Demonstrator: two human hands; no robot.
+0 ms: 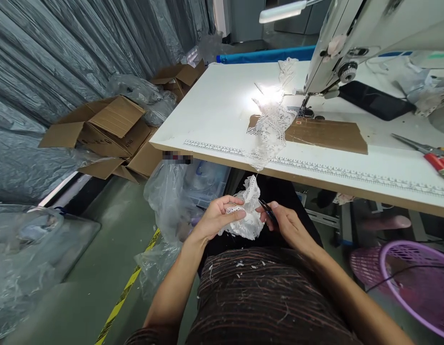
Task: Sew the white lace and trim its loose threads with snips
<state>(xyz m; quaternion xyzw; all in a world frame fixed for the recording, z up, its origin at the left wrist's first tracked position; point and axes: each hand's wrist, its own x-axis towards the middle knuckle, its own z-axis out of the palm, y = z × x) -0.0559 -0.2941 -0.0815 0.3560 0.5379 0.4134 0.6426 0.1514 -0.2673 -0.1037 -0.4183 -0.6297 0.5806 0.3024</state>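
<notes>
Over my lap, my left hand (218, 216) pinches a bunched piece of white lace trim (245, 218). My right hand (284, 221) holds small dark thread snips (267, 209) with the tips against the lace's right edge. More white lace (274, 129) trails from the sewing machine (354, 43) across the white table (214, 110) and hangs over its front edge above my hands. A brown cardboard sheet (322, 134) lies under the machine's needle area.
Red-handled scissors (428, 155) and a black phone (376, 100) lie on the table's right side. Open cardboard boxes (107, 129) and clear plastic bags (171, 201) stand on the floor at left. A purple basket (412, 282) sits at lower right.
</notes>
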